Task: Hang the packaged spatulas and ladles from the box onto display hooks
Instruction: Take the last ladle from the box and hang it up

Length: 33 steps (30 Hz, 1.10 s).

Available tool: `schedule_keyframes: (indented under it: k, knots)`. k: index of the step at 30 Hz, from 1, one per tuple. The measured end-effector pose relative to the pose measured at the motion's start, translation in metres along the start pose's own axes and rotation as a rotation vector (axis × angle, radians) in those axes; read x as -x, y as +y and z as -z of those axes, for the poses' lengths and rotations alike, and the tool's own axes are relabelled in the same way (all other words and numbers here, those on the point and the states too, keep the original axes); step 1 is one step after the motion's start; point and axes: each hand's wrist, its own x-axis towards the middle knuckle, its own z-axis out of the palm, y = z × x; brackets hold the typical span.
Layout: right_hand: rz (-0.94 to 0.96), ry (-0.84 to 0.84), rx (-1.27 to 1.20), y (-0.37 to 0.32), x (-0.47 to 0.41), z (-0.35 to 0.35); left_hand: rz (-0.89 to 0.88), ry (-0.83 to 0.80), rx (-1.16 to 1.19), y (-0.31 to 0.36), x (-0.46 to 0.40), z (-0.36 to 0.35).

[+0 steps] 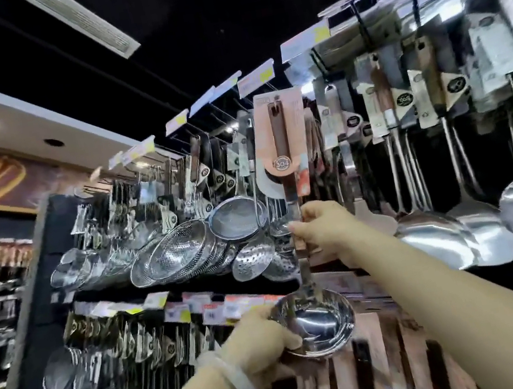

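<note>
Up at the utensil wall, a packaged ladle point(294, 222) is raised upright, its pink card point(282, 135) level with the top row of display hooks point(217, 115). The right hand point(323, 230) has its grip closed round the steel shaft just below the card. The left hand point(260, 341) (pale bangle point(237, 383) on the wrist) cups the shiny bowl point(319, 324) from underneath, fingers curled on its rim. Strainers point(238, 218) and perforated skimmers point(253, 260) hang just left of it; broad steel ladles point(479, 223) hang to the right. Price tags point(177, 314) line the shelf below.
</note>
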Motion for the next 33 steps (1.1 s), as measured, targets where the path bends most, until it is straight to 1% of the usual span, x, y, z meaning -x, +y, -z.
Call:
schedule_keyframes:
  k: [3, 6, 8, 11, 18, 24, 30, 33]
  knots:
    - [-0.061, 0.003, -0.027, -0.001, -0.027, -0.012, -0.028, -0.036, 0.034, 0.009, -0.021, 0.016]
    - [-0.093, 0.032, 0.044, -0.004, -0.053, -0.022, -0.046, -0.085, 0.116, 0.019, -0.042, 0.033]
    - [-0.111, 0.045, 0.05, -0.011, -0.069, -0.028, -0.069, -0.15, 0.089, 0.028, -0.06, 0.043]
    - [-0.123, 0.094, 0.083, -0.025, -0.098, -0.031, -0.123, -0.188, 0.041, 0.047, -0.088, 0.059]
    - [-0.134, 0.187, 0.083, -0.045, -0.154, -0.033, -0.152, -0.263, 0.079, 0.079, -0.148, 0.079]
    - [-0.141, 0.238, 0.19, -0.038, -0.177, -0.037, -0.147, -0.334, 0.107, 0.079, -0.177, 0.085]
    - [-0.125, 0.279, 0.119, -0.035, -0.179, -0.033, -0.166, -0.348, 0.158, 0.078, -0.194, 0.081]
    - [-0.13, 0.292, 0.165, -0.029, -0.179, -0.033, -0.176, -0.351, 0.19, 0.07, -0.197, 0.076]
